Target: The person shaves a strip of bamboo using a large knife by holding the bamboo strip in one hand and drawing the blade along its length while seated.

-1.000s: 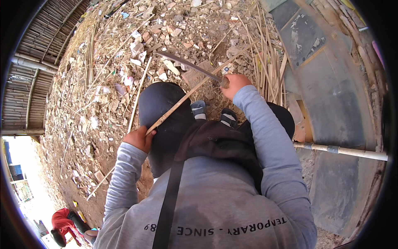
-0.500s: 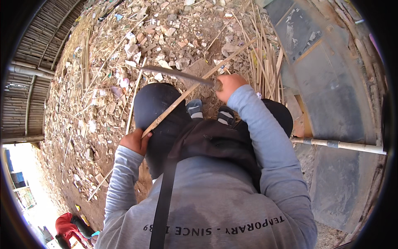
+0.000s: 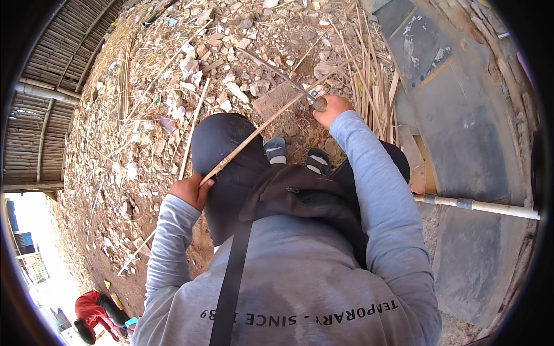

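A long, pale bamboo strip (image 3: 249,140) slants over my left knee toward the far right. Its near end is pinched in my left hand (image 3: 189,191), beside that knee. My right hand (image 3: 334,109) is closed around the short handle of a long-bladed knife (image 3: 283,75). The blade points far and to the left, seen nearly edge-on. Close to the handle it crosses the strip; I cannot tell whether the two touch.
Several split bamboo strips (image 3: 378,95) lie in a pile at the far right. Stones and litter (image 3: 231,89) cover the ground. Dark sheets (image 3: 470,132) lie to the right, beside a pale pole (image 3: 485,206). A person in red (image 3: 89,311) bends at the lower left.
My right hand has moved slightly right and away from me. The knife blade has swung from pointing left to pointing far left, and its flat has turned. My left hand keeps its hold.
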{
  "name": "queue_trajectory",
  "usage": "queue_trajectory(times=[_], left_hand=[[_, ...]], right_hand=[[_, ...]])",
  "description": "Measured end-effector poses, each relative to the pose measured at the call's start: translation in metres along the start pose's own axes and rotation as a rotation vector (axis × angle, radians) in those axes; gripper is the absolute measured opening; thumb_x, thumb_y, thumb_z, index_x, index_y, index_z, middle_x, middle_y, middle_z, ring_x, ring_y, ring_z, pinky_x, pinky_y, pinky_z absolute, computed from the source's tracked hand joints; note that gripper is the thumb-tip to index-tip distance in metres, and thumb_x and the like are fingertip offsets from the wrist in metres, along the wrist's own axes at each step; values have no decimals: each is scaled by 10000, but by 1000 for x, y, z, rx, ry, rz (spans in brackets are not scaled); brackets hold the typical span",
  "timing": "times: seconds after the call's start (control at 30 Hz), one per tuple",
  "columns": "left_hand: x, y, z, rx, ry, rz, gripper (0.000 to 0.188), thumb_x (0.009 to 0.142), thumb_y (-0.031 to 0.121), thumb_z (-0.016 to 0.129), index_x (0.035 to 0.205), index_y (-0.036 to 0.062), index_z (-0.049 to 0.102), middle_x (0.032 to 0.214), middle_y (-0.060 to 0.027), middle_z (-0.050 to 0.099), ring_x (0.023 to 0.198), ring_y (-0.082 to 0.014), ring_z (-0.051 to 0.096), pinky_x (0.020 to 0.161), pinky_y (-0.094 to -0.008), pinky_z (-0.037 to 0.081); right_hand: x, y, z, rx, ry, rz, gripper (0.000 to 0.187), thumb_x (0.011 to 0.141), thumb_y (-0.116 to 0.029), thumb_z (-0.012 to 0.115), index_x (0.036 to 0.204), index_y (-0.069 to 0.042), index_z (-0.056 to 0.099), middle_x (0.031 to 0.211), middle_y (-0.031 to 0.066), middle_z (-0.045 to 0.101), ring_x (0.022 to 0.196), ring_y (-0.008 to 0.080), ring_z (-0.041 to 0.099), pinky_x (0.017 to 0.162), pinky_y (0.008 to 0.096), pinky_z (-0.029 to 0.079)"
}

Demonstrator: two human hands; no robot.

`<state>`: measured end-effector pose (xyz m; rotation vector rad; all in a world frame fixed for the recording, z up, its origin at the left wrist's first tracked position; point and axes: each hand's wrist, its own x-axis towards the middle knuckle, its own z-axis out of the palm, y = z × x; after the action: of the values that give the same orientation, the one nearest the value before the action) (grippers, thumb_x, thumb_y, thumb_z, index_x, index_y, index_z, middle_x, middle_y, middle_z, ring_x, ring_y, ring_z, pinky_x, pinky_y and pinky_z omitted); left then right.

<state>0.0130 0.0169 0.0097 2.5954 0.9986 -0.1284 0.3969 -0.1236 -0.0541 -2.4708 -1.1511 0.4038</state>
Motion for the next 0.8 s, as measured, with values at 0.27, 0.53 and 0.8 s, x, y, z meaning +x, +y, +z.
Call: queue_trajectory(times=[0.27, 0.53, 0.8], left_hand=[[-1, 0, -4, -35, -58, -22, 367, 929, 353, 564, 801, 10, 577, 668, -226, 591, 692, -430, 606, 617, -471, 456], [-3, -4, -4, -22, -28, -29, 366, 928, 347, 578, 791, 8, 567, 667, -234, 597, 670, -447, 597, 610, -483, 470], [-1, 4, -4, 0, -18, -51, 377, 936, 371, 562, 789, 24, 560, 664, -225, 596, 681, -438, 604, 623, -489, 473]], right_hand=[[-11, -30, -3, 31, -194, -21, 297, 756, -286, 696, 953, -65, 682, 871, 175, 688, 855, 348, 660, 785, 423, 519], [-14, -35, 5, 43, -170, -50, 296, 774, -284, 683, 965, -58, 674, 865, 167, 690, 831, 348, 662, 786, 416, 522], [10, 11, 6, 81, 48, 44, 254, 765, -269, 683, 934, -79, 685, 846, 147, 692, 820, 339, 661, 768, 412, 523]])
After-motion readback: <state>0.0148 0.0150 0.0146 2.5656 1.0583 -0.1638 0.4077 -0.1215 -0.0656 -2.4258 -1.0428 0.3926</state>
